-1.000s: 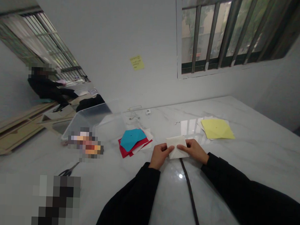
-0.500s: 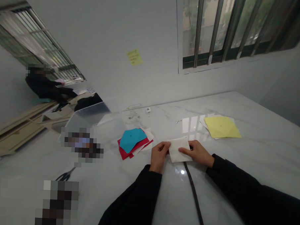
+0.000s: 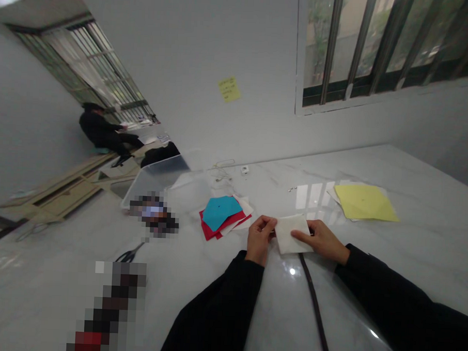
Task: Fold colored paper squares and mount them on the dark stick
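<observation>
A small cream-white sheet [image 3: 293, 230], paper or felt, is held up just above the marble-patterned table. My left hand [image 3: 260, 239] pinches at its left edge with thumb and forefinger; anything finer between those fingertips is too small to make out. From the other side my right hand [image 3: 324, 239] grips the sheet, thumb flat on top and fingers hidden beneath. Left of my hands lies a stack of blue [image 3: 220, 212] and red pieces [image 3: 212, 233] with white ones under them. Farther right, a yellow sheet [image 3: 367, 202] rests on white sheets.
A dark strap [image 3: 317, 303] runs from below the sheet towards me. Scissors [image 3: 127, 254] lie at left near blurred-out items and a clear plastic bin [image 3: 130, 191]. A thin cable [image 3: 222, 170] and small white block [image 3: 244, 170] sit by the wall. Another person [image 3: 100, 128] sits far left.
The whole view has shifted, so everything appears farther right. Both hands keep the same hold on the cream-white sheet, and the stacks lie as before.
</observation>
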Available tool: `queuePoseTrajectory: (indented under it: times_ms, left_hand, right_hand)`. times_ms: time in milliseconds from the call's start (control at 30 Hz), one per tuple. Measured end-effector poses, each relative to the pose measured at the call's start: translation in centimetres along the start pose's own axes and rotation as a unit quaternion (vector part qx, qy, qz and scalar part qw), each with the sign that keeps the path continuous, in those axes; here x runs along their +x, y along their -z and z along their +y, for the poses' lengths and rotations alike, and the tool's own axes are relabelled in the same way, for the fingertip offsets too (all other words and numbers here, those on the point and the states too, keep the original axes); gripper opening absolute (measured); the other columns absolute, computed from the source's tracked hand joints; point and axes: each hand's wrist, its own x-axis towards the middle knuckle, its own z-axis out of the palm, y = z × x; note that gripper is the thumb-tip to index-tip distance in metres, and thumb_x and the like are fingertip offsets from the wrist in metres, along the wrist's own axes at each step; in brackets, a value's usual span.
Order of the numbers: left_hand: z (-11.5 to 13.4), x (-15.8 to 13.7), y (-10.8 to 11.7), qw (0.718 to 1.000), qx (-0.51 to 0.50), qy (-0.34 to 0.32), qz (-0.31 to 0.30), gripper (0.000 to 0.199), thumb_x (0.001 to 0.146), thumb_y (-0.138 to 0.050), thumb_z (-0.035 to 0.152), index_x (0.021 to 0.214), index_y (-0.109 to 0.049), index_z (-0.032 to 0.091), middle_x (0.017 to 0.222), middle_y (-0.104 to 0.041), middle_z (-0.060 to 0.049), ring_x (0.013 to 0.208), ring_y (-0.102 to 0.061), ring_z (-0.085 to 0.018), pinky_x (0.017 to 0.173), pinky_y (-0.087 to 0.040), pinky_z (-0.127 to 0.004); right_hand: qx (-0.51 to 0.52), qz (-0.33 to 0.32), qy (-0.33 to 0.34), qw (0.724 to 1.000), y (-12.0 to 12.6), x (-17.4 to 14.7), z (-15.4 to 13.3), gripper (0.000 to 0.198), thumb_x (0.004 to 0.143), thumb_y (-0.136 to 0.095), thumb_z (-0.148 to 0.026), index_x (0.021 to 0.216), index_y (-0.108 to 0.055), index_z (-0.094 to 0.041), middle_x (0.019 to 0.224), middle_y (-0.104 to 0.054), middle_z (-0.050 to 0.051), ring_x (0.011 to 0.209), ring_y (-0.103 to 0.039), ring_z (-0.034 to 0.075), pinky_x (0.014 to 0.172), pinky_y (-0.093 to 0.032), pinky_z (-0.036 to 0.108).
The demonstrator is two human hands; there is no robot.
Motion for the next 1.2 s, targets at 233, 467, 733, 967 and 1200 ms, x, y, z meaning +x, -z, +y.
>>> queuePoseTrajectory:
  times_ms: [233,467,733,967,1200]
  left_hand:
    - [-0.05,-0.09,0.18,0.999,0.011,0.004,-0.034,0.036,0.067,-0.079,0.045,0.071,-0.055,0.018,0.070,-0.060,0.002,0.065,-0.056,-0.011,0.063,-0.047,-0.023]
    - [-0.73,-0.38,0.41,0.978,0.151,-0.004,-0.145,0.036,0.071,-0.078,0.044,0.089,-0.074,0.014,0.086,-0.074,-0.007,0.077,-0.067,-0.020,0.074,-0.052,-0.031]
    - [-0.59,-0.42,0.20,0.975,0.178,-0.019,-0.133,0.041,0.072,-0.078,0.043,0.099,-0.077,0.013,0.095,-0.076,-0.011,0.085,-0.070,-0.027,0.078,-0.053,-0.036]
    - [-0.10,-0.22,-0.07,0.972,0.200,-0.025,-0.120,0.041,0.071,-0.078,0.044,0.097,-0.077,0.012,0.093,-0.077,-0.010,0.083,-0.071,-0.027,0.076,-0.054,-0.036]
    - [0.01,0.12,0.24,0.976,0.193,-0.026,-0.102,0.042,0.070,-0.078,0.041,0.099,-0.075,0.010,0.097,-0.076,-0.011,0.085,-0.070,-0.027,0.076,-0.054,-0.035]
  right_hand:
    - [-0.004,0.009,-0.008,1.000,0.16,-0.11,0.10,0.044,0.082,-0.065,-0.054,0.097,-0.075,-0.014,0.092,-0.076,0.010,0.079,-0.069,0.026,0.068,-0.054,0.036]
    - [0.035,0.057,-0.040,0.997,0.20,-0.14,0.09,0.049,0.081,-0.064,-0.058,0.093,-0.075,-0.012,0.089,-0.077,0.011,0.075,-0.069,0.027,0.063,-0.053,0.034]
    - [0.023,0.057,0.008,0.998,-0.38,0.08,-0.03,0.043,0.083,-0.065,-0.052,0.095,-0.076,-0.012,0.091,-0.077,0.011,0.080,-0.070,0.027,0.067,-0.054,0.034]
    - [0.027,0.058,0.032,0.997,-0.38,0.35,-0.12,0.040,0.085,-0.064,-0.050,0.096,-0.075,-0.014,0.096,-0.076,0.010,0.083,-0.070,0.025,0.073,-0.054,0.034]
    - [0.079,0.018,0.016,0.997,-0.14,0.50,0.01,0.043,0.086,-0.062,-0.050,0.099,-0.073,-0.012,0.092,-0.075,0.009,0.074,-0.067,0.020,0.065,-0.052,0.031]
